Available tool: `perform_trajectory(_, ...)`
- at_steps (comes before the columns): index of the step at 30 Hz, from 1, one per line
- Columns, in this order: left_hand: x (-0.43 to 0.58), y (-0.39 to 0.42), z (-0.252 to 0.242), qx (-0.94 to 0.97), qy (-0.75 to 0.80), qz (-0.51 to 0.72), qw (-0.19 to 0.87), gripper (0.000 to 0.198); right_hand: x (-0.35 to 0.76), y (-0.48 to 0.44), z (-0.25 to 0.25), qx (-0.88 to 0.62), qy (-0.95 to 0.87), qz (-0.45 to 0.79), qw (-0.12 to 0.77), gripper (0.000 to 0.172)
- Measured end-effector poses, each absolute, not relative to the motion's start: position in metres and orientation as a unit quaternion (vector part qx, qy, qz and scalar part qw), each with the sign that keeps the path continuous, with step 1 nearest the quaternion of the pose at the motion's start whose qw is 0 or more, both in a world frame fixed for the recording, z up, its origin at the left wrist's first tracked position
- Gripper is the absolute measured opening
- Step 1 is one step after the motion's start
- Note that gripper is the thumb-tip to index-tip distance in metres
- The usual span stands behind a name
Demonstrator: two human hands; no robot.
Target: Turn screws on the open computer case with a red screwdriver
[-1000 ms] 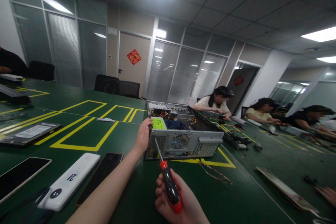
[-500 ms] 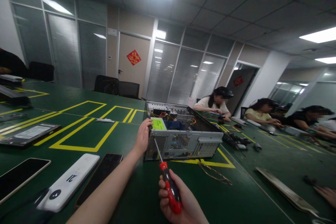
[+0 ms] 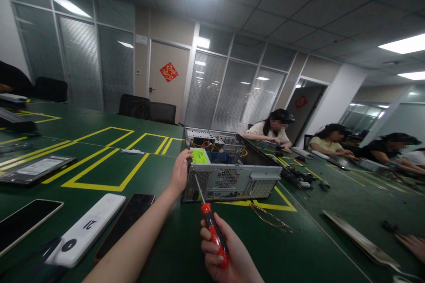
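A computer case (image 3: pixel 232 181) lies on the green table with its top side off, showing wires, a blue part and a power supply with a bright green label (image 3: pixel 200 156). My left hand (image 3: pixel 181 170) grips the case's near left corner, its fingertips at the label's edge. Below the case, my right hand (image 3: pixel 221 247) is closed round the red and black handle of a screwdriver (image 3: pixel 212 232). The screwdriver's shaft points up at the perforated back panel by the power supply. Whether its tip sits in a screw is too small to tell.
On the left lie a white device marked 21 (image 3: pixel 89 227), two phones, one dark (image 3: pixel 128 221), and a hard drive (image 3: pixel 38 170). Glasses (image 3: pixel 270 219) rest right of my right hand. Several people work along the far right, and another person's hand (image 3: pixel 411 245) shows at the right edge.
The fingers of my right hand have shifted slightly round the screwdriver handle. My left hand and the computer case have stayed in place.
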State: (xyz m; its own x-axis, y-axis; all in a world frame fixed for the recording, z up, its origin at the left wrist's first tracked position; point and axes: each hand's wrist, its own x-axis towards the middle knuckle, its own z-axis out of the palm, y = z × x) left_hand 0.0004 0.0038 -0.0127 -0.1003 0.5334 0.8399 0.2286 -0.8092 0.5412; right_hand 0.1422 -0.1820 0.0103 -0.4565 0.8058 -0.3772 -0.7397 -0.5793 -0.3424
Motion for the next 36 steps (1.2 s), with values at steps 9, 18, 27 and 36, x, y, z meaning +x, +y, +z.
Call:
perform_trajectory(9, 0.001, 0.004, -0.013, 0.658, 0.289, 0.686, 0.116, 0.038, 0.14, -0.183, 0.009, -0.264, -0.077, 0.848, 0.453, 0.027)
perform_trajectory(18, 0.001, 0.003, -0.012, 0.657, 0.288, 0.688, 0.112, 0.04, 0.137, -0.181, 0.008, -0.261, -0.015, 0.847, 0.462, 0.029)
perform_trajectory(27, 0.0, 0.004, -0.014, 0.658, 0.29, 0.685, 0.117, 0.039, 0.142, -0.185, 0.007, -0.256, -0.087, 0.845, 0.462, 0.028)
perform_trajectory(36, 0.001, 0.003, -0.012, 0.657, 0.29, 0.685, 0.123, 0.037, 0.142, -0.187, 0.003, -0.316, -0.11, 0.76, 0.557, 0.032)
